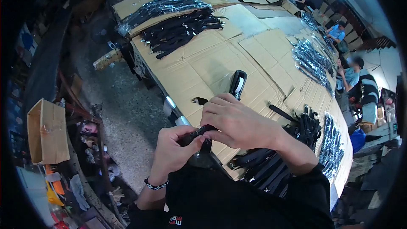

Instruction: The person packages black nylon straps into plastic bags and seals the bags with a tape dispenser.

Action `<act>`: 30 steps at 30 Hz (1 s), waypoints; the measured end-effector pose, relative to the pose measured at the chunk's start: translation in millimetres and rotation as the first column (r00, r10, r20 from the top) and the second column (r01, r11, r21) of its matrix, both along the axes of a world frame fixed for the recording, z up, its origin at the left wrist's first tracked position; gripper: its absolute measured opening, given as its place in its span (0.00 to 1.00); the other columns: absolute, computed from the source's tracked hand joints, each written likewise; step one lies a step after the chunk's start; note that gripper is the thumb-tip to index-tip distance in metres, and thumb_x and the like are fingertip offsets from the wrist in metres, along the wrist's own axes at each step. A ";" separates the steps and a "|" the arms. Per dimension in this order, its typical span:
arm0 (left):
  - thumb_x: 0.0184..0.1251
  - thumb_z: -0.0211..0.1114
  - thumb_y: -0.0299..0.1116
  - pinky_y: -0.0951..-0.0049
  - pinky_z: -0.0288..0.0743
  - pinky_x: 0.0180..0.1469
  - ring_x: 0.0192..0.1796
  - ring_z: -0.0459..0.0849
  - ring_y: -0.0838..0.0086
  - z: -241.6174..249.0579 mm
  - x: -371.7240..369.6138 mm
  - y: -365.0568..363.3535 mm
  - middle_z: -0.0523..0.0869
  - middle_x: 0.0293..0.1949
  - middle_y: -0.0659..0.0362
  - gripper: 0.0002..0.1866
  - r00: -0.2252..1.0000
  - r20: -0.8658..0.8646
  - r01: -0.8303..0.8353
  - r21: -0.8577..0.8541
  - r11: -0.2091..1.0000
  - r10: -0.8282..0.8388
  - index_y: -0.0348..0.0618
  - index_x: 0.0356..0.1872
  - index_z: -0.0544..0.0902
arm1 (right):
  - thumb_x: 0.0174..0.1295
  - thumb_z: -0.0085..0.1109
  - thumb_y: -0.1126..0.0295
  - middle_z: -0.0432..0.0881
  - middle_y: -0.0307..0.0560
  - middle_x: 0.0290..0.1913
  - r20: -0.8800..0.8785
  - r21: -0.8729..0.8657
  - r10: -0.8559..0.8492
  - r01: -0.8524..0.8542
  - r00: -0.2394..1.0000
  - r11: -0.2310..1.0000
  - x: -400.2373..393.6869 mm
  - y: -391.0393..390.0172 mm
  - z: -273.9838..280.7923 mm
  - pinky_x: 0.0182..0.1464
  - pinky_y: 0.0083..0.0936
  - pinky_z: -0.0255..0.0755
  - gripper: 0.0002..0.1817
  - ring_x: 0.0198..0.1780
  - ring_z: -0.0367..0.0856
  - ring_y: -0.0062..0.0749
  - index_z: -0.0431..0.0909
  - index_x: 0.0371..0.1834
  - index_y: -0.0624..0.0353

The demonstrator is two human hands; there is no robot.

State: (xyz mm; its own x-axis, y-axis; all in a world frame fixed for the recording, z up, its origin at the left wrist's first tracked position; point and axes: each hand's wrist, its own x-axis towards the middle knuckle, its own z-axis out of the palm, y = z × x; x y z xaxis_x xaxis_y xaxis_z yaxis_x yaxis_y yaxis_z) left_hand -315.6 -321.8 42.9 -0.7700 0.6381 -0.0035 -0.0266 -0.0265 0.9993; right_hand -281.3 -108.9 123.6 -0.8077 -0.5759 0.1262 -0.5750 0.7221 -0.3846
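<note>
Fingers of both hands (pixel 203 138) pinch closed on a black strap (pixel 196 135).

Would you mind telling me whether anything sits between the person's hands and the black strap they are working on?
Nothing visible does. The left hand and the right hand both grip the black strap directly, above the edge of the cardboard-covered table. The pile of black straps lies off to the right, clear of them.

Both hands meet over the near edge of the cardboard-covered surface (pixel 220 59). The left hand (pixel 171 150) and right hand (pixel 237 123) pinch one black strap (pixel 197 135) between their fingers. A heap of black straps (pixel 271 165) lies just right.
</note>
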 end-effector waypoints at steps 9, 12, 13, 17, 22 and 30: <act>0.69 0.69 0.28 0.85 0.72 0.33 0.31 0.80 0.89 -28.2 -98.0 5.7 0.87 0.30 0.66 0.10 0.877 0.250 0.389 0.136 0.911 -0.411 0.31 0.43 0.88 | 0.64 0.62 0.69 0.76 0.55 0.39 0.300 -0.034 -0.081 0.095 0.950 0.995 -62.0 6.4 -13.3 0.57 0.41 0.69 0.11 0.49 0.76 0.51 0.76 0.37 0.68; 0.69 0.68 0.27 0.85 0.73 0.34 0.32 0.82 0.88 -36.7 -120.6 11.4 0.88 0.32 0.65 0.09 0.837 0.289 0.439 0.152 0.886 -0.464 0.31 0.45 0.88 | 0.64 0.61 0.69 0.76 0.56 0.39 0.345 -0.046 -0.135 0.160 0.929 0.986 -72.5 9.9 -21.0 0.58 0.42 0.69 0.11 0.50 0.76 0.52 0.76 0.38 0.69; 0.69 0.68 0.26 0.85 0.73 0.35 0.33 0.82 0.88 -45.8 -124.4 15.7 0.88 0.32 0.64 0.09 0.834 0.291 0.431 0.189 0.882 -0.469 0.31 0.45 0.88 | 0.64 0.61 0.69 0.76 0.56 0.39 0.353 -0.030 -0.162 0.184 0.922 0.983 -73.8 8.9 -20.0 0.58 0.42 0.69 0.11 0.50 0.76 0.52 0.76 0.38 0.69; 0.69 0.71 0.27 0.86 0.70 0.31 0.31 0.80 0.89 -49.4 -133.3 22.3 0.87 0.31 0.66 0.09 0.825 0.325 0.423 0.186 0.887 -0.462 0.31 0.44 0.88 | 0.65 0.61 0.70 0.76 0.57 0.40 0.353 -0.003 -0.224 0.240 0.908 0.971 -80.6 9.1 -18.9 0.57 0.42 0.70 0.11 0.50 0.77 0.52 0.76 0.39 0.70; 0.64 0.77 0.27 0.85 0.71 0.34 0.33 0.80 0.88 -62.8 -144.5 22.4 0.88 0.33 0.66 0.12 0.785 0.340 0.478 0.199 0.855 -0.518 0.32 0.45 0.88 | 0.65 0.60 0.68 0.77 0.57 0.40 0.443 0.013 -0.243 0.265 0.863 0.964 -88.7 7.6 -17.3 0.56 0.42 0.71 0.12 0.49 0.78 0.52 0.77 0.39 0.70; 0.66 0.76 0.30 0.88 0.63 0.25 0.27 0.77 0.91 -69.9 -144.3 26.0 0.85 0.27 0.68 0.11 0.801 0.328 0.418 0.291 0.861 -0.500 0.32 0.43 0.87 | 0.66 0.59 0.66 0.78 0.57 0.42 0.504 0.040 -0.262 0.281 0.823 0.959 -103.7 8.5 -22.8 0.56 0.41 0.72 0.14 0.50 0.79 0.51 0.78 0.41 0.71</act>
